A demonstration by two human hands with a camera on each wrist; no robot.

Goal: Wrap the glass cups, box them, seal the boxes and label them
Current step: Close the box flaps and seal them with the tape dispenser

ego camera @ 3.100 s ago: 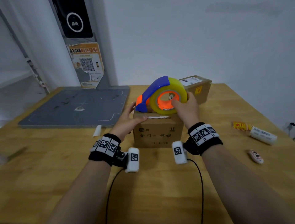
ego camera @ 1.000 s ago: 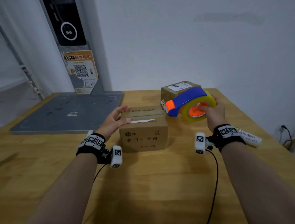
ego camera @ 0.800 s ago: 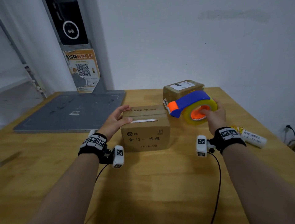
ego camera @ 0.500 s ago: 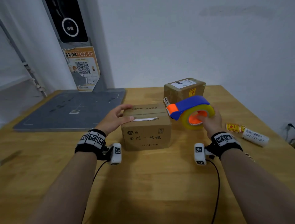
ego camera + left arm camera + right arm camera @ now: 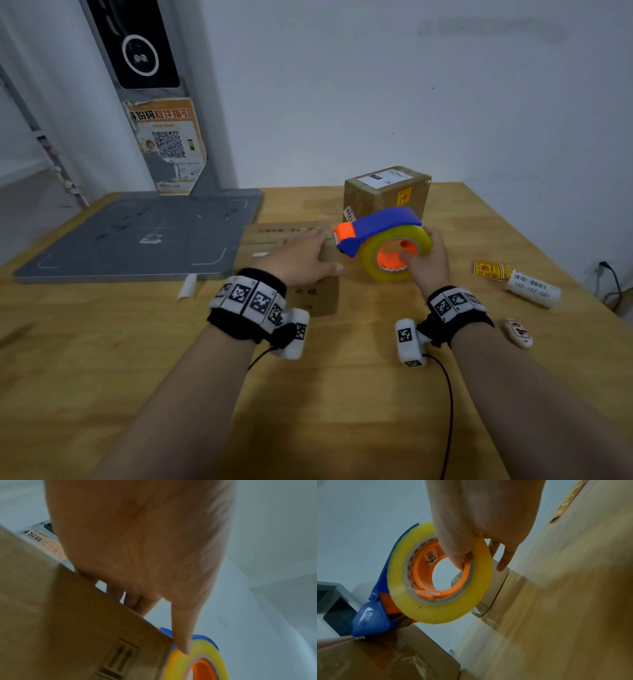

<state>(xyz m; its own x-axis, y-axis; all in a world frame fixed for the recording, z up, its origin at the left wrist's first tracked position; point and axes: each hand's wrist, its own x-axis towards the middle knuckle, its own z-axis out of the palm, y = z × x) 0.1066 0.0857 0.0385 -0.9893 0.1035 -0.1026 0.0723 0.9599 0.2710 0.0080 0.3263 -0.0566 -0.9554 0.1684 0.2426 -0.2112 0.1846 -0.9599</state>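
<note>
On the wooden table [image 5: 342, 394], the left hand [image 5: 301, 260] lies flat with straight fingers on top of the near cardboard box [image 5: 318, 298], pressing it down. Just right of it, the right hand [image 5: 428, 263] grips the tape dispenser [image 5: 383, 240] (thumb hooked through the orange core, fingers round the yellow roll), its blue nose at the box's right top edge. Behind stands a sealed, labelled box [image 5: 387, 192]. Farther right lie a label roll [image 5: 532, 291] and red stickers [image 5: 488, 269].
</note>
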